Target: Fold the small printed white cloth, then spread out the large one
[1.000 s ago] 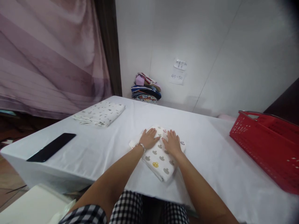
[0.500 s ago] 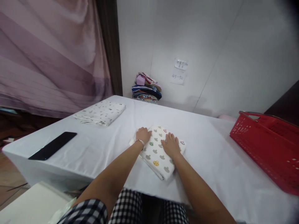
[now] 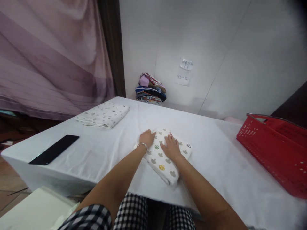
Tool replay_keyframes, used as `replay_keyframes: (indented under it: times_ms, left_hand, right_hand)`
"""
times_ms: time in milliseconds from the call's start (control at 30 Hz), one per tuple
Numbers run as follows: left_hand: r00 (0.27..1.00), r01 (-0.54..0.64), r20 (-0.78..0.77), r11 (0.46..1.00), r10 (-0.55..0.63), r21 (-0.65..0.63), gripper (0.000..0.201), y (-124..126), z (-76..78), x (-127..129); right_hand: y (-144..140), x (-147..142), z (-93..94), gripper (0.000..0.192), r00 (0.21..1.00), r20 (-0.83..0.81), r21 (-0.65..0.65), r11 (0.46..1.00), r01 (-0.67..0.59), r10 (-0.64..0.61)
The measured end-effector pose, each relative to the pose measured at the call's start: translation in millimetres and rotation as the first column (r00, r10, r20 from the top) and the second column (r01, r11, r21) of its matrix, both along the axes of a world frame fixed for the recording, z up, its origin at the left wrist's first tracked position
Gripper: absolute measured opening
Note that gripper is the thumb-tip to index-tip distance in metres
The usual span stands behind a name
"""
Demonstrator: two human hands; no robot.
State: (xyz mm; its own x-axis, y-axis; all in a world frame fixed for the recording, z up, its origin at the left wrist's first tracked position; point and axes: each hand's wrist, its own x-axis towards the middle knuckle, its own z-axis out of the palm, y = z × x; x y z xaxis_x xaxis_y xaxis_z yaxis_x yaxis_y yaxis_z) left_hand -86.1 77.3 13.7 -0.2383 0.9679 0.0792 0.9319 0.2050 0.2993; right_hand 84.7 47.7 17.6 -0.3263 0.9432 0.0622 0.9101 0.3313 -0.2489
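Note:
On the white-covered table in front of me lies a folded cloth (image 3: 165, 161), white with grey, green, yellow and red mushroom-like prints. My left hand (image 3: 147, 139), with a bracelet at the wrist, rests on its upper left edge, fingers lying on the fabric. Flat on the middle of the cloth is my right hand (image 3: 172, 148), its fingers stretched out and slightly apart. Neither hand lifts the cloth. Part of its upper surface is hidden under my hands.
Another folded white cloth (image 3: 105, 115) with small dark prints lies at the far left of the table (image 3: 211, 153). A black phone-like slab (image 3: 55, 150) is nearer on the left. A red basket (image 3: 275, 150) stands at right. Stacked fabrics (image 3: 151, 89) sit by the wall.
My right hand has slid a little to the left and away from me across the cloth. The left hand stays at the cloth's left edge.

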Motion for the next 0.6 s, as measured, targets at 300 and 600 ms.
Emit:
replay_keyframes:
  times_ms: [300, 600]
  left_hand:
    - [0.997, -0.012, 0.071, 0.996, 0.018, -0.088, 0.047, 5.0, 1.4, -1.5]
    - [0.997, -0.005, 0.076, 0.994, 0.014, -0.114, 0.047, 7.6, -1.7, -4.3]
  right_hand:
    - [11.0, -15.0, 8.9, 0.060, 0.999, 0.008, -0.076, 0.997, -0.033, 0.034]
    - [27.7, -31.1, 2.7, 0.067, 0.991, 0.052, -0.135, 0.984, -0.117, 0.125]
